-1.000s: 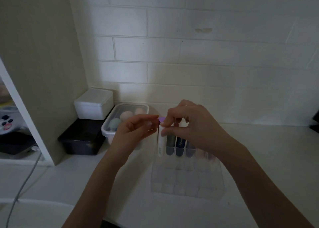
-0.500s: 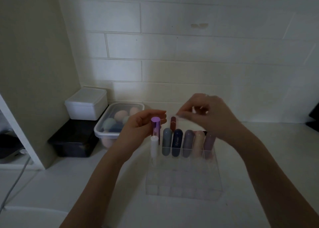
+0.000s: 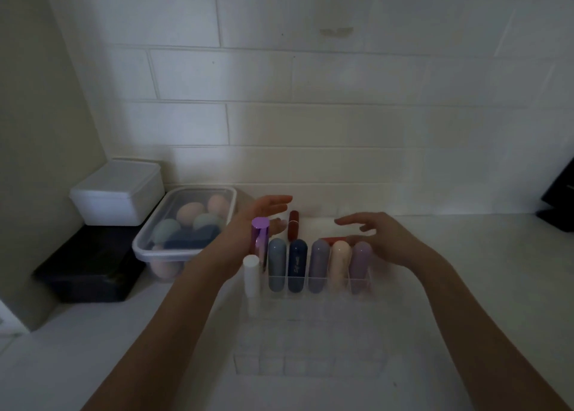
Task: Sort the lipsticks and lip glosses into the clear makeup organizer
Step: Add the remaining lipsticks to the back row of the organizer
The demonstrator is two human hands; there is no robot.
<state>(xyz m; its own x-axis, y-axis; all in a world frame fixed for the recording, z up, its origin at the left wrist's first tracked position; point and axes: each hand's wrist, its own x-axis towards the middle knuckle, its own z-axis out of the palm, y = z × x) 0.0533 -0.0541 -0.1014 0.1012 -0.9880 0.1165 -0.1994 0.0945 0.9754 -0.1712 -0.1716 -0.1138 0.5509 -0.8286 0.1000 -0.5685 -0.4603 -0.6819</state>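
Both hands hover open and empty behind the clear organizer (image 3: 310, 342). A red lipstick (image 3: 293, 226) stands upright on the bench (image 3: 466, 286), just right of the left hand (image 3: 264, 216), nearer it than the right hand (image 3: 377, 236). Another red tube (image 3: 334, 240) lies sideways under the right fingers.

White lidded box (image 3: 116, 193) atop black box (image 3: 87, 267), beside sponge tub (image 3: 186, 224).
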